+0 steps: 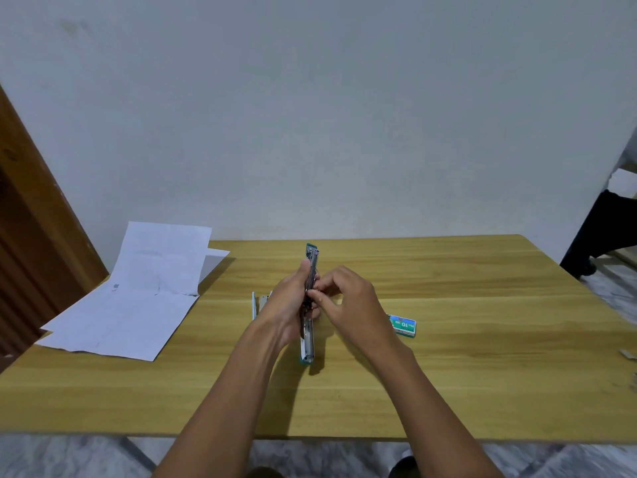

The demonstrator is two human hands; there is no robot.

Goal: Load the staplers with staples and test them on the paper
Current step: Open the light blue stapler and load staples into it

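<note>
A teal stapler (307,346), swung fully open into one long strip, is held above the middle of the wooden table (448,374). My left hand (286,305) grips it around its middle. My right hand (348,301) pinches something small at the stapler's metal channel; what it pinches is too small to tell. A second, light-blue stapler (258,305) lies on the table just left of my left hand, partly hidden by it. A green staple box (404,326) lies to the right of my right wrist. White paper sheets (138,298) lie at the table's left end.
The paper overhangs the table's left edge, one sheet leaning up against the wall. A brown wooden door (31,253) stands at the far left. Small grey bits (628,354) lie at the table's right edge. A dark object (593,236) stands on the floor at right.
</note>
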